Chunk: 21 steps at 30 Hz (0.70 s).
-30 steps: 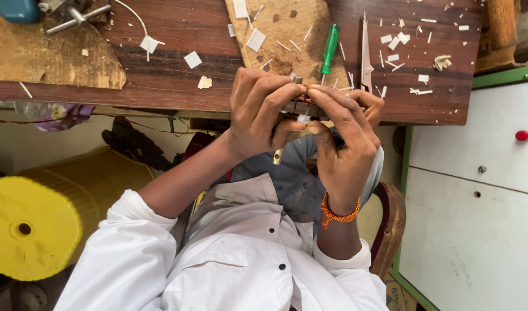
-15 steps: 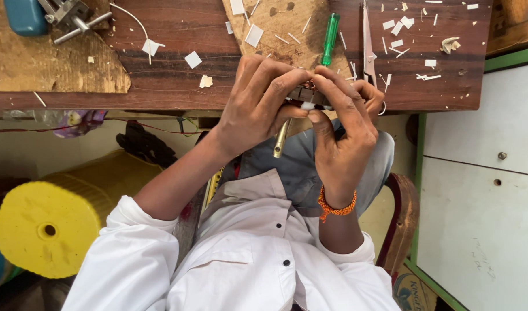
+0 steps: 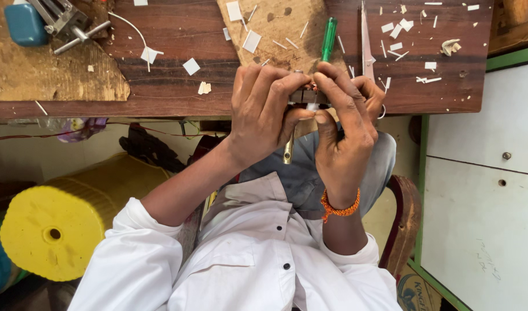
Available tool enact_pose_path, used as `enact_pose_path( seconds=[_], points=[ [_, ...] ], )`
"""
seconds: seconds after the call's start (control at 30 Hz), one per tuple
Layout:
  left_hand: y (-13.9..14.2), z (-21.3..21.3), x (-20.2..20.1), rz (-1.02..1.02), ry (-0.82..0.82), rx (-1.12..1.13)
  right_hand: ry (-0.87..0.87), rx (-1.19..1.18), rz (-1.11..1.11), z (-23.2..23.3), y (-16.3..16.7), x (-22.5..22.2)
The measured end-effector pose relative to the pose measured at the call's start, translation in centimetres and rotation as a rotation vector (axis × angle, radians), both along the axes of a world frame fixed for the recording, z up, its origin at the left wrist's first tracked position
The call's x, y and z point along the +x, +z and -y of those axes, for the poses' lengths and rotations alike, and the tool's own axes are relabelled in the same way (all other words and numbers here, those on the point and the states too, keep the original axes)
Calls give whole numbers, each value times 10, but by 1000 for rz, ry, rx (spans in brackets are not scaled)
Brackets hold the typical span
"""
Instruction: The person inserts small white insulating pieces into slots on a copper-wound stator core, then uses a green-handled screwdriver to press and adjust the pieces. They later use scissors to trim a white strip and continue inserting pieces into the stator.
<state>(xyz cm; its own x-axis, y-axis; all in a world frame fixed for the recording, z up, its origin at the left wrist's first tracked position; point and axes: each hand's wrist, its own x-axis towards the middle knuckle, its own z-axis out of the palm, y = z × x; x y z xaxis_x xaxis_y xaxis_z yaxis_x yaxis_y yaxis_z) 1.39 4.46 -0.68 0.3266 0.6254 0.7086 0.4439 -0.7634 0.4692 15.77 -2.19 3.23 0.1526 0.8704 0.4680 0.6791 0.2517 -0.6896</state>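
both hands together at the bench edge: left hand (image 3: 264,112) and right hand (image 3: 344,124) pinch one small dark bar (image 3: 301,96) between their fingertips, a pale bit at its right end. a brass-coloured tool (image 3: 288,151) hangs below the left palm. beyond them, a green pen (image 3: 329,38), a thin blade (image 3: 366,40), white chips on the wooden bench (image 3: 177,86).

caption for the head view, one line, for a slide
Both hands, left hand and right hand, pinch a small workpiece at a chip-strewn wooden bench.
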Motion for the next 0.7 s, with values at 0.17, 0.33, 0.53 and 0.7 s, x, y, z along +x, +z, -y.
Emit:
enact_pose_path(
  seconds=[0.17, 0.33, 0.53, 0.7],
  points=[
    [0, 2, 1, 13, -5, 10, 32, -13, -18, -1, 4, 3],
    [0, 6, 1, 2, 12, -17, 43, -26, -16, 0, 4, 3],
    [-1, 6, 2, -9, 24, -7, 73, -19, -18, -3, 5, 7],
    [-3, 4, 4, -1, 32, -37, 110, -22, -21, -10, 5, 12]
  ],
)
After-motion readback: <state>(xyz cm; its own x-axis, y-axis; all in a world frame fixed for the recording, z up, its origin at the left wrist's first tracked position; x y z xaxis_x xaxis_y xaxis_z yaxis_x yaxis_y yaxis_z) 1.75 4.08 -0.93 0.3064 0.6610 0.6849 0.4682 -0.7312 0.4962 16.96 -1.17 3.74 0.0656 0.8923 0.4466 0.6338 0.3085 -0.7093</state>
